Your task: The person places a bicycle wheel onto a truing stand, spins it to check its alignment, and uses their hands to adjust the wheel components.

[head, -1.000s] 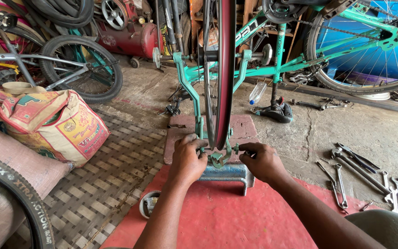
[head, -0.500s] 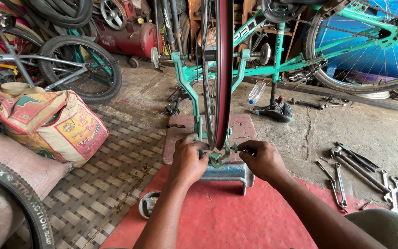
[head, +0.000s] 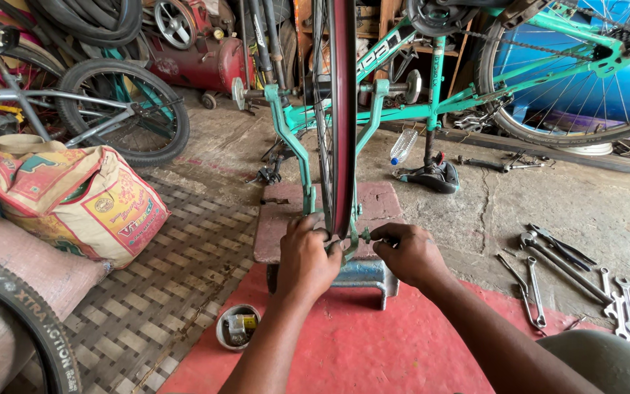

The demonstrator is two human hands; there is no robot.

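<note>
A bicycle wheel rim (head: 343, 109) with a dark red band stands upright in a green truing stand (head: 289, 138) on a blue metal base (head: 362, 276). My left hand (head: 306, 257) is closed on the stand's lower left side at the rim's bottom. My right hand (head: 408, 252) pinches a small knob or nut (head: 368, 235) on the lower right side. Spokes (head: 321, 87) run up from the rim. What sits under my fingers is hidden.
Several wrenches (head: 548, 270) lie on the concrete at right. A small round tin (head: 238, 325) sits on the red mat (head: 373, 350). A printed sack (head: 74, 197) and a tyre (head: 16, 306) are at left; an upturned green bicycle (head: 563, 66) is behind.
Both hands stay at the bottom of the stand; the right hand's fingers have shifted slightly on the knob. The view has barely moved.
</note>
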